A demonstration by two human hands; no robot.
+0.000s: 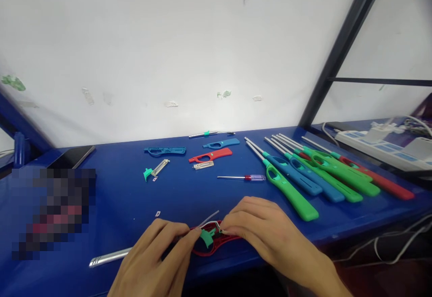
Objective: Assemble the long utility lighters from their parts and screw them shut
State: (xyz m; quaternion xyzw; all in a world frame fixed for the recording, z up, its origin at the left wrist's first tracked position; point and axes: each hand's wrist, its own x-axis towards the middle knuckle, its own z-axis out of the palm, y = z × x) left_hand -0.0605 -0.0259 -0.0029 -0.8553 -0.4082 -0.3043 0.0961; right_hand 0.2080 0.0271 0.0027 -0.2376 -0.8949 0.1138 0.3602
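Both my hands work at the near edge of the blue table [135,198]. My left hand [158,254] pinches a red lighter shell [216,243] that carries a green trigger piece [206,237]. My right hand [259,229] has its fingers closed on the right part of the same shell, at a thin wire. A metal tube [110,256] sticks out to the left of my left hand.
Several finished long lighters [303,175], green, blue and red, lie in a row at the right. A small screwdriver [243,177], loose red and blue shells [211,155], a green trigger [147,174] and metal parts lie mid-table. A power strip [381,150] sits far right, a phone [72,156] at left.
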